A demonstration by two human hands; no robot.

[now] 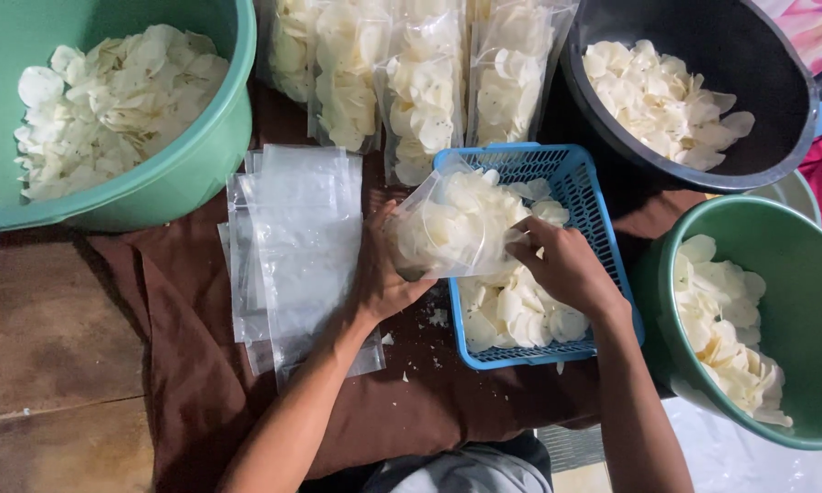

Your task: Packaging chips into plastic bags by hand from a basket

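From the head camera we look down on a brown cloth [192, 365] spread over a wooden surface [46, 365]. Our left hand [384, 269] is curled around the left side of a clear plastic bag [452, 224] that is partly full of pale round chips. The fingers are closed on the bag's side and hold it tilted over the blue basket [584, 183]. Our right hand [566, 265] is at the bag's right end, at its mouth. Its fingers are bent and bunched there, touching the bag and the chips, though we cannot tell whether they pinch any chips. The bag sits in the middle of the scene, just above the far-left part of the basket, which is itself heaped with loose chips.

We count one blue basket and four round tubs holding chips. There is one green tub [201, 146] at far left, one black tub [776, 110] at far right, one green tub [795, 274] at near right, and the pale rim of a fourth [799, 192] showing between the last two. Along the far edge stand filled bags [420, 82] in a row, and we make out four of them. To the left of our left hand lies one stack of empty clear bags [297, 246], flat on the cloth, too overlapped to count. A few crumbs [437, 318] lie on the cloth between the stack and the basket.
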